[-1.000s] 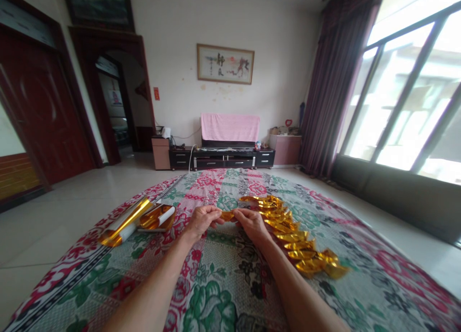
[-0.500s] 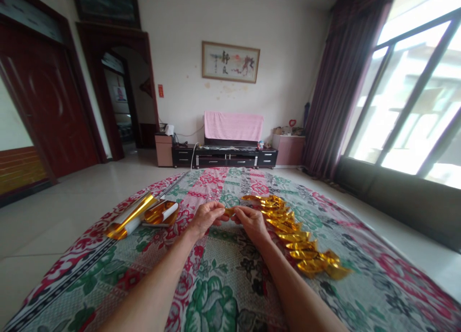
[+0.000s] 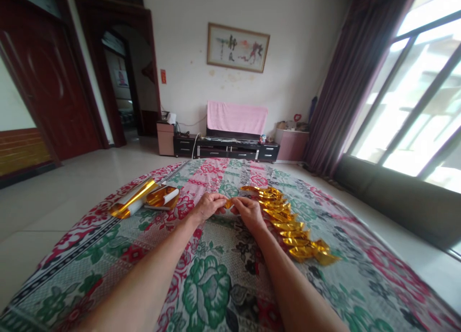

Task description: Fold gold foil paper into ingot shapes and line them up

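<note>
A small piece of gold foil paper (image 3: 228, 204) is pinched between my two hands, above the middle of the flowered cloth. My left hand (image 3: 211, 205) grips its left end, and my right hand (image 3: 248, 211) has hold of the right end. Fingers cover most of the piece, so its full shape is hidden. Just right of my right hand runs a slanting row of several folded gold foil ingots (image 3: 283, 217). Off to the left lie curled sheets of gold foil paper (image 3: 135, 200) with white backs, next to a shorter stack of the same paper (image 3: 162, 196).
A patterned cloth (image 3: 207, 284) covers the round surface in front of me. Beyond it stands a low black cabinet (image 3: 216, 149) bearing something draped with a pink towel (image 3: 237, 117). A purple curtain (image 3: 356, 77) and windows are at the right, a dark red door (image 3: 50, 82) at the left.
The view has tilted and shifted slightly, so the room and the cloth sit a little higher. Both hands have drawn closer together around the gold foil paper, which shows less between them.
</note>
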A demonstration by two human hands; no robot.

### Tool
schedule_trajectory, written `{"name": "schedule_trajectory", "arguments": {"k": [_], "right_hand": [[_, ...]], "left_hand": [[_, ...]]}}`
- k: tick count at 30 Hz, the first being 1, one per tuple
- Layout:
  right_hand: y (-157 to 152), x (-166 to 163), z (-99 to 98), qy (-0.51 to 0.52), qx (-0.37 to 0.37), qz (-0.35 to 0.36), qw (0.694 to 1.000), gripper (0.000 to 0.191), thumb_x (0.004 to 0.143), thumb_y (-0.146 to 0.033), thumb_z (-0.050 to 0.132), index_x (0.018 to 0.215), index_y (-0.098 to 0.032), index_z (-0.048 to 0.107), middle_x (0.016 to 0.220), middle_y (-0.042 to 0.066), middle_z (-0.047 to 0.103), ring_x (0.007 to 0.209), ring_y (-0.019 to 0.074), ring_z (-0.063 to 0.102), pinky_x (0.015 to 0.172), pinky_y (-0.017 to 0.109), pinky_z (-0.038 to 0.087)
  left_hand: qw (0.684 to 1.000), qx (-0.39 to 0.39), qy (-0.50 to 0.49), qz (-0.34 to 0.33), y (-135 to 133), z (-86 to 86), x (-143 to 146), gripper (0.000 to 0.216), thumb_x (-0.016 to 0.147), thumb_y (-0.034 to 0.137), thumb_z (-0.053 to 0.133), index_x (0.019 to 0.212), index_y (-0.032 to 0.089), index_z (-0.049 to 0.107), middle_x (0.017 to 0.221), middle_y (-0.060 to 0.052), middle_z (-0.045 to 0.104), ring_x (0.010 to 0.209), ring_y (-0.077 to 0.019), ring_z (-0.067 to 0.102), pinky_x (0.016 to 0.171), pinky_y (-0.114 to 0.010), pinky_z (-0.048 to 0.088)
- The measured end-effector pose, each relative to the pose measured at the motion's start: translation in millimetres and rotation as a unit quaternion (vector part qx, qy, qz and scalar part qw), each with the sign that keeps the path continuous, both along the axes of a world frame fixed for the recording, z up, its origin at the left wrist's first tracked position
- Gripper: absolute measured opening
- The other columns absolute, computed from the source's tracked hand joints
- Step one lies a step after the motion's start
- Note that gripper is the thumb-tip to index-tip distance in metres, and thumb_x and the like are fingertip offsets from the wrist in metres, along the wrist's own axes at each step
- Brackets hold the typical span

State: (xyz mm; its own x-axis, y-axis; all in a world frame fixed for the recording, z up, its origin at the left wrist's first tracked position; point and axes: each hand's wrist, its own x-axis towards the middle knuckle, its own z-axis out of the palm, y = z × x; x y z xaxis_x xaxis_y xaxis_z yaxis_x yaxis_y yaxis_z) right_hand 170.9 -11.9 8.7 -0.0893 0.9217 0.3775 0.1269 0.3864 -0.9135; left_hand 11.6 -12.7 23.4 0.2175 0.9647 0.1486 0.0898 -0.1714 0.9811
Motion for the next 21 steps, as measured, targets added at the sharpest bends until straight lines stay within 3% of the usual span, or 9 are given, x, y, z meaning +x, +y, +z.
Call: {"name": "schedule_trajectory", "arguments": {"k": [3, 6, 12, 17, 21], "right_hand": [[2.3, -0.1, -2.0, 0.056, -0.009, -0.019, 0.998, 0.034, 0.072, -0.044, 0.057, 0.083, -0.014, 0.068, 0.060, 0.002, 0.065, 0.053, 0.0123, 0.057, 0.056, 0.024, 0.048], [2.7, -1.8, -2.4, 0.086, -0.002, -0.030, 0.996, 0.036, 0.072, -0.043, 0.057, 0.089, -0.013, 0.067, 0.070, 0.005, 0.068, 0.062, 0.0145, 0.060, 0.063, 0.027, 0.050], [-1.1, -4.2, 0.2, 0.035, 0.000, 0.011, 0.999, 0.035, 0.071, -0.041, 0.057, 0.090, -0.014, 0.068, 0.078, 0.007, 0.069, 0.068, 0.0164, 0.061, 0.066, 0.029, 0.050], [-3.3, -6.0, 3.5, 0.021, -0.015, 0.061, 0.998, 0.032, 0.068, -0.036, 0.060, 0.090, -0.014, 0.068, 0.078, 0.006, 0.069, 0.069, 0.0164, 0.062, 0.067, 0.029, 0.049], [-4.2, -7.7, 5.1, -0.013, -0.001, 0.048, 0.999, 0.028, 0.066, -0.032, 0.062, 0.086, -0.014, 0.067, 0.078, 0.004, 0.068, 0.064, 0.0136, 0.059, 0.064, 0.026, 0.047]], "left_hand": [[0.997, -0.032, -0.066, 0.027, -2.3, 1.8, -1.8, 0.040, 0.068, 0.033, 0.062, 0.103, 0.015, 0.056, 0.076, -0.003, 0.065, 0.058, -0.0116, 0.061, 0.049, -0.019, 0.041], [0.990, -0.073, -0.111, 0.040, -6.0, 4.6, -1.3, 0.042, 0.065, 0.038, 0.065, 0.100, 0.015, 0.056, 0.089, -0.006, 0.064, 0.068, -0.0140, 0.063, 0.051, -0.019, 0.042], [0.981, -0.103, -0.161, 0.028, -6.8, 1.6, 6.8, 0.042, 0.064, 0.037, 0.067, 0.099, 0.015, 0.056, 0.091, -0.007, 0.065, 0.083, -0.0178, 0.063, 0.061, -0.022, 0.043], [0.977, -0.090, -0.186, 0.052, -2.7, -3.4, 7.9, 0.047, 0.060, 0.033, 0.070, 0.102, 0.018, 0.055, 0.087, -0.003, 0.064, 0.074, -0.0134, 0.061, 0.061, -0.022, 0.045], [0.974, -0.090, -0.198, 0.068, -1.4, -3.6, 8.4, 0.043, 0.058, 0.032, 0.071, 0.095, 0.017, 0.056, 0.080, -0.001, 0.063, 0.068, -0.0112, 0.059, 0.058, -0.020, 0.044]]}}
